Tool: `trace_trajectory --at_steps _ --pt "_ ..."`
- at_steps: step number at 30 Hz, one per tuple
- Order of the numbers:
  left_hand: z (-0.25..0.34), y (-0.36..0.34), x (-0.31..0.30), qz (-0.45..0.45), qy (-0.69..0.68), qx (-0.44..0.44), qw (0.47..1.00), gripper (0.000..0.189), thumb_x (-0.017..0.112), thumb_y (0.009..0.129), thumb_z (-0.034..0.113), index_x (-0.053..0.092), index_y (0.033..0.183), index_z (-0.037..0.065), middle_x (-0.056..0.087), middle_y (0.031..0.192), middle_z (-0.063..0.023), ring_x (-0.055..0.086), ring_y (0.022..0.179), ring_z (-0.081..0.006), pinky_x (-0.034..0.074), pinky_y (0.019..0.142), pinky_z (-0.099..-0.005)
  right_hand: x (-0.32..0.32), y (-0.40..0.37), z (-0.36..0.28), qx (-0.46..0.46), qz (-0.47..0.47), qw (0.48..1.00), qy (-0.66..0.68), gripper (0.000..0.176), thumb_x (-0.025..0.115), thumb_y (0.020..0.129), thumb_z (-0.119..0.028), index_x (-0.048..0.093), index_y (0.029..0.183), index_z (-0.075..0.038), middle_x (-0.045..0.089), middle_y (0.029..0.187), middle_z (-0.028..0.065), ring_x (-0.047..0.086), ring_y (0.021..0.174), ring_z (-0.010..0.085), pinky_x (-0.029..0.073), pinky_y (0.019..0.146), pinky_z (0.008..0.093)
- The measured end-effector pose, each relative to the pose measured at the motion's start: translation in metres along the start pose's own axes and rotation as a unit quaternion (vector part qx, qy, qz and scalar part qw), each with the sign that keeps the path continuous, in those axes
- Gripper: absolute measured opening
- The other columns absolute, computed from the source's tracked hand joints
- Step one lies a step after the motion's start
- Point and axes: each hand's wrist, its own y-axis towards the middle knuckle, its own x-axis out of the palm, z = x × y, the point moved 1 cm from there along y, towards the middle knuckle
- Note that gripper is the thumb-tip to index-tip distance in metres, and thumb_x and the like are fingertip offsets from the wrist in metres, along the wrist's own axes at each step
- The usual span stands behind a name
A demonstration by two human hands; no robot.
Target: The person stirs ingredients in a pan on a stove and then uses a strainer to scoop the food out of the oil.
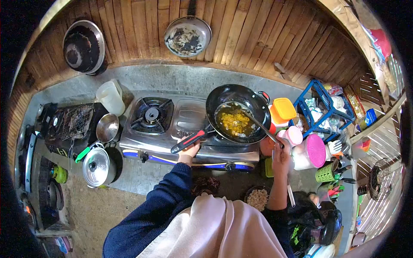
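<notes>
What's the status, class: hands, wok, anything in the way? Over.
Left hand at wok handle. Right hand gripping long utensil, reaching into wok. Yellow food inside. Nearest clutter: orange-topped container, wok's right.

Left arm (165, 193) angled forward and inward, covered to the wrist. Left hand (189, 152) partly hidden, closure unclear. Right forearm (279, 185) bare, pointing forward. Right hand (283, 155) curled in a grip, farther from body midline.
</notes>
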Motion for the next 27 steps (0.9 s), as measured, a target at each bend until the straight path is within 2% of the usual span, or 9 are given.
trace_trajectory --at_steps 4,7,9,10,13,16,18,25,27 --pt "0.007 0.001 -0.012 -0.012 0.034 -0.005 0.999 0.023 0.057 0.076 0.038 0.062 0.069 0.017 0.062 0.064 -0.0050 0.061 0.065 -0.0261 0.044 0.062 -0.0391 0.013 0.000 0.003 0.046 0.001 0.987 0.155 0.023 0.050 0.093 -0.011 0.053 0.112 0.001 0.062 0.097 0.0075 0.058 0.082 0.0130 0.047 0.074 0.0250" --pt "0.004 0.000 -0.009 -0.007 0.043 0.013 0.999 0.023 0.056 0.077 0.038 0.062 0.069 0.017 0.062 0.062 -0.0058 0.061 0.063 -0.0268 0.044 0.061 -0.0397 0.005 -0.003 0.008 0.007 -0.017 0.993 0.120 0.021 0.051 0.093 -0.010 0.053 0.111 0.001 0.063 0.095 0.0075 0.058 0.082 0.0126 0.047 0.073 0.0255" --pt "0.001 0.000 -0.003 0.005 0.040 0.017 0.999 0.023 0.056 0.077 0.038 0.062 0.070 0.017 0.061 0.062 -0.0062 0.061 0.063 -0.0272 0.044 0.061 -0.0402 -0.004 -0.005 0.012 -0.029 -0.041 0.999 -0.001 0.021 0.051 0.093 -0.010 0.053 0.111 0.000 0.063 0.092 0.0077 0.058 0.081 0.0115 0.048 0.071 0.0258" --pt "0.000 0.000 -0.001 0.017 0.038 0.021 0.999 0.023 0.056 0.078 0.037 0.062 0.070 0.017 0.061 0.062 -0.0067 0.060 0.063 -0.0275 0.044 0.060 -0.0408 -0.009 -0.008 0.014 -0.029 -0.041 0.999 -0.001 0.021 0.051 0.093 -0.010 0.053 0.111 0.000 0.063 0.092 0.0077 0.058 0.081 0.0115 0.048 0.071 0.0258" --pt "-0.002 0.000 0.003 0.013 0.047 0.024 0.999 0.023 0.056 0.077 0.036 0.063 0.070 0.016 0.061 0.061 -0.0084 0.060 0.062 -0.0289 0.044 0.060 -0.0417 -0.020 -0.015 0.007 0.010 -0.048 0.999 -0.023 0.021 0.051 0.092 -0.010 0.054 0.111 -0.002 0.063 0.090 0.0084 0.058 0.079 0.0110 0.048 0.069 0.0265" --pt "-0.005 -0.001 0.007 0.008 0.015 0.013 1.000 0.022 0.056 0.077 0.034 0.064 0.071 0.014 0.062 0.063 -0.0104 0.061 0.063 -0.0306 0.046 0.061 -0.0429 -0.035 -0.022 -0.016 0.070 -0.056 0.995 0.037 0.020 0.052 0.092 -0.011 0.055 0.110 -0.003 0.063 0.087 0.0084 0.058 0.076 0.0115 0.047 0.069 0.0266" --pt "-0.005 -0.001 0.009 0.007 0.006 -0.001 1.000 0.021 0.056 0.076 0.032 0.064 0.072 0.013 0.062 0.064 -0.0113 0.061 0.064 -0.0313 0.046 0.062 -0.0431 -0.045 -0.026 -0.028 0.089 -0.072 0.993 -0.031 0.020 0.052 0.092 -0.011 0.056 0.109 -0.002 0.065 0.087 0.0095 0.058 0.074 0.0115 0.047 0.069 0.0262" --pt "0.000 -0.002 0.004 0.005 -0.013 -0.026 1.000 0.021 0.055 0.075 0.030 0.064 0.072 0.012 0.063 0.066 -0.0129 0.061 0.064 -0.0327 0.047 0.063 -0.0438 -0.063 -0.037 -0.045 0.073 -0.076 0.994 -0.021 0.019 0.051 0.091 -0.010 0.056 0.108 -0.002 0.068 0.087 0.0109 0.059 0.074 0.0118 0.048 0.070 0.0258" --pt "-0.001 -0.002 0.004 -0.015 -0.011 -0.033 0.999 0.021 0.055 0.075 0.030 0.064 0.072 0.012 0.063 0.066 -0.0129 0.061 0.065 -0.0326 0.046 0.063 -0.0438 -0.064 -0.038 -0.053 0.071 -0.095 0.993 -0.022 0.024 0.046 0.095 -0.013 0.052 0.111 0.005 0.065 0.090 0.0103 0.057 0.075 0.0113 0.046 0.070 0.0249"
